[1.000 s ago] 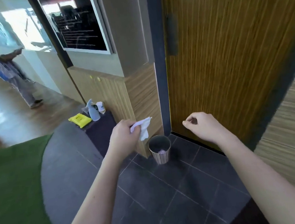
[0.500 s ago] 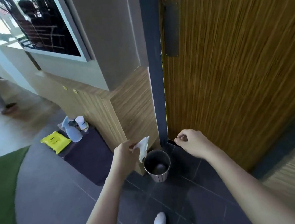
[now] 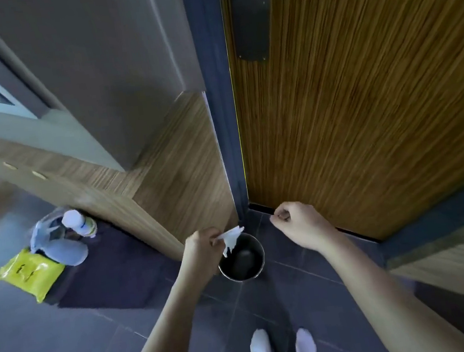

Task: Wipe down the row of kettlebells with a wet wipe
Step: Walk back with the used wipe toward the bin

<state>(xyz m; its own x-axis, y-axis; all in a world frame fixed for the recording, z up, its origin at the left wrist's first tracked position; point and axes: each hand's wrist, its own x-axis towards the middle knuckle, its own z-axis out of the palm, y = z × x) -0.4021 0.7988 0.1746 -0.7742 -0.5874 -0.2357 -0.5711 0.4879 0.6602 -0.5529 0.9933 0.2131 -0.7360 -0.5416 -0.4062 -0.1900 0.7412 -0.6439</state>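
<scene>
My left hand [image 3: 201, 248] pinches a crumpled white wet wipe [image 3: 230, 239] and holds it over the left rim of a small round metal bin [image 3: 260, 263] that stands on the dark tiled floor. The wipe hangs down over the bin's opening. My right hand [image 3: 301, 225] is curled into a loose fist with nothing in it, just right of the bin and in front of the wooden door. No kettlebells are in view.
A wooden door [image 3: 362, 101] and dark frame [image 3: 218, 89] rise straight ahead. At left, a yellow wipes pack [image 3: 29, 273], a spray bottle [image 3: 58, 244] and a white bottle [image 3: 80, 223] sit on a dark mat [image 3: 114, 272]. My white-socked feet [image 3: 281, 348] stand below the bin.
I have stepped closer and the view has tilted down. My left hand has carried the wipe from beside the bin to above its rim. My feet have come into view.
</scene>
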